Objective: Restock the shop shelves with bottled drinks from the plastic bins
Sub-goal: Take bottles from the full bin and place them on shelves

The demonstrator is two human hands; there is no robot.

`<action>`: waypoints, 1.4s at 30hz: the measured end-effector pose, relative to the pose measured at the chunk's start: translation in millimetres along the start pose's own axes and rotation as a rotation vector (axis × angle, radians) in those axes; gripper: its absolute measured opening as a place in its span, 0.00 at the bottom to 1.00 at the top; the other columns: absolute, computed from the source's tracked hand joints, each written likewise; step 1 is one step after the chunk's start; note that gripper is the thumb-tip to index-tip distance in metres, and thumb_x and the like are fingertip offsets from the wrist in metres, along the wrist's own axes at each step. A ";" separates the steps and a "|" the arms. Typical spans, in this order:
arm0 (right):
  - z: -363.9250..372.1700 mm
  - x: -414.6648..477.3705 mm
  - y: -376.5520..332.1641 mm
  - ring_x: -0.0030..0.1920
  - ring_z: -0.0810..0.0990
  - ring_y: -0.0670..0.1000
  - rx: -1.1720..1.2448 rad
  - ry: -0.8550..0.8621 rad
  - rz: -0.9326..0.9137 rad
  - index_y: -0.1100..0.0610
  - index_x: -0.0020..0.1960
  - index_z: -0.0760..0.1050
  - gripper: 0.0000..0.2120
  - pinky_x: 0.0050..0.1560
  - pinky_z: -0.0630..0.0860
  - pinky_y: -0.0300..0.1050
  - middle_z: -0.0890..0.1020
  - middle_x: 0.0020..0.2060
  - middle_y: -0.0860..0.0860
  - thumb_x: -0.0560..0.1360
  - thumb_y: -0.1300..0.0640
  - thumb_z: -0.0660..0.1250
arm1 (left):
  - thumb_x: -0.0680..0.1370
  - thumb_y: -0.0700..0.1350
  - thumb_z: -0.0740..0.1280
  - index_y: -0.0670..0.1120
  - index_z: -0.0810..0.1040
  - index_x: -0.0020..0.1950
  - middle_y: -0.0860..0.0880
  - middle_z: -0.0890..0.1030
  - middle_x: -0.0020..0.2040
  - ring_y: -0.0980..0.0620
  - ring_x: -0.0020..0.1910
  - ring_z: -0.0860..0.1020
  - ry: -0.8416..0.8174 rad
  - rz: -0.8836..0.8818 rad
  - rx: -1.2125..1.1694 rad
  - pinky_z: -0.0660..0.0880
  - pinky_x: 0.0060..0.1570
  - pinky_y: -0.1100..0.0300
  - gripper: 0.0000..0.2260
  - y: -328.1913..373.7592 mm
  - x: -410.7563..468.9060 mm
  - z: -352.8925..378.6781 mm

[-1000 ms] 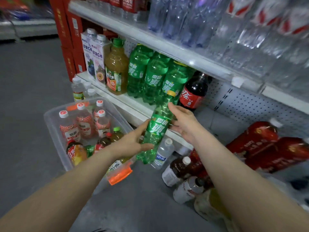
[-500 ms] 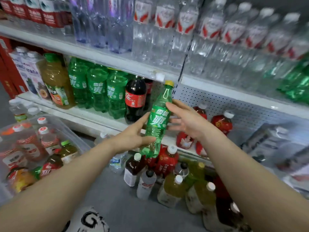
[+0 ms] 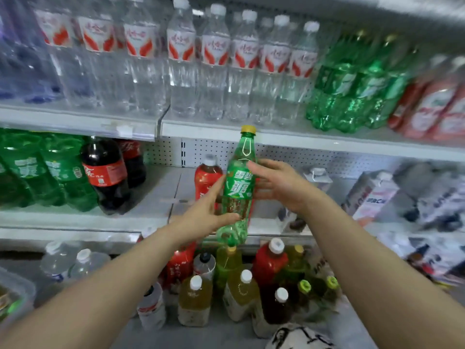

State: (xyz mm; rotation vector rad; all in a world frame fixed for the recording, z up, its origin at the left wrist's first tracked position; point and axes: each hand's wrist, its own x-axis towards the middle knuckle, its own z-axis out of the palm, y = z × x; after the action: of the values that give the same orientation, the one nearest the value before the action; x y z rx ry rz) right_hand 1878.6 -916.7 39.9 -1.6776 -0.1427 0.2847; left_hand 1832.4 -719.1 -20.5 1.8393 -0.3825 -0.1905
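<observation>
Mid-restock, your left grip (image 3: pixel 208 215) pinches the bottle (image 3: pixel 239 187) low down, upright before the shelf's (image 3: pixel 153 197) front edge, right grip (image 3: pixel 279 187) flat-fingered on its label; next, I'd judge, lift it to a matching row and release.

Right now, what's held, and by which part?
The green bottle: left hand grips its lower body below the label; right hand rests against the label, fingers straight.

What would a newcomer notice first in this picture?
The green bottle with a yellow cap, upright at mid-frame: the left hand grips it and the right hand touches its label. Behind, clear water bottles line the upper shelf; mixed drinks stand on the floor below.
</observation>
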 end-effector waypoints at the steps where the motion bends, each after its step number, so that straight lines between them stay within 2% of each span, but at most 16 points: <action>1: -13.5 -4.0 0.4 0.55 0.85 0.55 -0.007 0.013 -0.003 0.59 0.65 0.77 0.25 0.56 0.82 0.53 0.86 0.55 0.55 0.72 0.49 0.75 | 0.76 0.42 0.73 0.58 0.50 0.79 0.65 0.68 0.67 0.74 0.59 0.72 -0.005 0.014 -0.005 0.69 0.61 0.72 0.41 3.5 8.4 10.5; 3: -43.9 -13.3 -0.2 0.53 0.86 0.53 -0.028 0.043 -0.011 0.61 0.62 0.79 0.26 0.53 0.83 0.48 0.86 0.54 0.54 0.69 0.50 0.76 | 0.76 0.43 0.73 0.61 0.51 0.78 0.60 0.69 0.70 0.68 0.62 0.73 -0.036 0.034 -0.014 0.71 0.65 0.65 0.40 15.2 27.5 37.3; 5: -65.1 -20.7 -1.3 0.51 0.86 0.50 -0.043 0.076 0.001 0.61 0.60 0.80 0.20 0.48 0.82 0.43 0.87 0.53 0.53 0.72 0.53 0.75 | 0.76 0.41 0.72 0.63 0.52 0.73 0.67 0.70 0.64 0.76 0.56 0.73 -0.064 0.064 -0.047 0.71 0.57 0.74 0.37 23.2 41.5 57.8; 7: -95.2 -29.7 -3.5 0.53 0.86 0.50 -0.067 0.126 0.006 0.60 0.61 0.80 0.17 0.49 0.82 0.44 0.87 0.53 0.52 0.75 0.53 0.74 | 0.76 0.38 0.71 0.63 0.54 0.71 0.68 0.71 0.61 0.73 0.56 0.75 -0.079 0.099 -0.055 0.73 0.52 0.74 0.35 33.3 60.6 83.4; 10: -137.5 -41.7 -8.6 0.56 0.85 0.52 -0.085 0.195 -0.004 0.58 0.60 0.81 0.17 0.57 0.82 0.50 0.86 0.54 0.51 0.74 0.53 0.75 | 0.74 0.43 0.74 0.67 0.55 0.73 0.61 0.73 0.68 0.58 0.63 0.77 -0.110 0.142 -0.018 0.76 0.61 0.58 0.39 52.8 88.8 116.2; 12: -163.7 -48.9 -14.0 0.56 0.85 0.52 -0.095 0.245 -0.022 0.58 0.60 0.82 0.17 0.57 0.82 0.50 0.87 0.53 0.52 0.74 0.53 0.75 | 0.73 0.45 0.74 0.73 0.56 0.69 0.62 0.74 0.65 0.54 0.62 0.78 -0.114 0.153 -0.011 0.77 0.62 0.49 0.37 67.0 108.2 136.1; 14: -187.8 -54.6 -21.0 0.55 0.85 0.52 -0.108 0.307 -0.049 0.59 0.59 0.82 0.16 0.52 0.83 0.46 0.87 0.52 0.52 0.73 0.54 0.76 | 0.74 0.46 0.74 0.73 0.56 0.68 0.61 0.74 0.65 0.53 0.63 0.77 -0.119 0.156 -0.006 0.75 0.64 0.46 0.37 82.8 125.7 156.5; 17: -220.9 -58.3 -30.1 0.51 0.86 0.50 -0.108 0.401 -0.079 0.59 0.56 0.83 0.14 0.43 0.82 0.40 0.87 0.49 0.52 0.73 0.53 0.77 | 0.75 0.49 0.74 0.69 0.50 0.74 0.60 0.67 0.72 0.54 0.65 0.75 -0.156 0.174 0.010 0.72 0.67 0.49 0.40 103.9 149.7 182.1; 20: -249.3 -56.4 -35.5 0.52 0.86 0.52 -0.112 0.444 -0.104 0.57 0.54 0.84 0.13 0.52 0.83 0.50 0.87 0.48 0.52 0.73 0.53 0.77 | 0.76 0.48 0.73 0.68 0.49 0.75 0.64 0.67 0.63 0.54 0.64 0.75 -0.153 0.174 0.015 0.72 0.66 0.53 0.39 121.1 171.2 201.4; 24: -283.5 -46.0 -44.1 0.51 0.86 0.51 -0.127 0.489 -0.133 0.57 0.56 0.83 0.14 0.55 0.82 0.53 0.87 0.48 0.51 0.73 0.51 0.76 | 0.76 0.45 0.73 0.66 0.54 0.74 0.62 0.70 0.61 0.55 0.59 0.78 -0.124 0.175 -0.071 0.77 0.50 0.66 0.38 135.8 204.0 220.7; 28: -312.0 -27.3 -61.3 0.56 0.84 0.55 -0.149 0.530 -0.168 0.59 0.60 0.80 0.25 0.58 0.81 0.56 0.85 0.53 0.53 0.71 0.46 0.78 | 0.73 0.43 0.76 0.55 0.63 0.71 0.58 0.76 0.55 0.57 0.53 0.80 -0.031 0.143 -0.130 0.79 0.53 0.55 0.32 152.9 239.1 233.0; 32: -333.4 -10.1 -79.4 0.57 0.83 0.55 -0.121 0.549 -0.189 0.59 0.60 0.79 0.20 0.61 0.79 0.58 0.84 0.55 0.53 0.74 0.48 0.75 | 0.73 0.41 0.76 0.51 0.65 0.65 0.57 0.76 0.53 0.63 0.50 0.77 0.036 0.151 -0.151 0.77 0.48 0.64 0.27 168.4 270.1 239.1; 35: -346.9 4.7 -90.3 0.56 0.83 0.57 -0.138 0.563 -0.227 0.56 0.55 0.80 0.16 0.62 0.79 0.60 0.85 0.54 0.55 0.74 0.48 0.75 | 0.74 0.40 0.75 0.48 0.66 0.68 0.58 0.75 0.51 0.63 0.50 0.76 0.050 0.178 -0.130 0.75 0.49 0.67 0.27 181.4 288.3 240.6; 37: -352.4 13.3 -98.8 0.56 0.83 0.57 -0.170 0.577 -0.254 0.56 0.56 0.79 0.19 0.62 0.78 0.61 0.85 0.53 0.55 0.72 0.44 0.76 | 0.75 0.43 0.74 0.48 0.65 0.73 0.60 0.75 0.52 0.60 0.53 0.76 0.073 0.207 -0.062 0.73 0.56 0.63 0.30 189.1 299.3 239.3; 39: -359.2 24.6 -105.6 0.56 0.83 0.56 -0.171 0.589 -0.277 0.56 0.59 0.79 0.28 0.62 0.78 0.62 0.85 0.54 0.52 0.67 0.39 0.78 | 0.75 0.46 0.74 0.50 0.62 0.77 0.56 0.75 0.58 0.55 0.59 0.75 0.096 0.229 -0.010 0.71 0.63 0.57 0.34 194.9 310.6 236.6; 42: -372.5 45.4 -109.2 0.57 0.83 0.58 -0.152 0.595 -0.332 0.55 0.62 0.78 0.46 0.61 0.78 0.63 0.85 0.56 0.52 0.53 0.28 0.78 | 0.76 0.46 0.73 0.50 0.58 0.79 0.52 0.74 0.67 0.55 0.63 0.73 0.102 0.255 0.020 0.68 0.66 0.60 0.36 199.7 325.7 236.0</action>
State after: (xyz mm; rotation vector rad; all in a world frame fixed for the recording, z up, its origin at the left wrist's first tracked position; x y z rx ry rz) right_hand 2030.2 -1247.5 182.2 -1.7866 0.0061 -0.4845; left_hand 2027.8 -1098.4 119.8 1.7930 -0.5443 0.0825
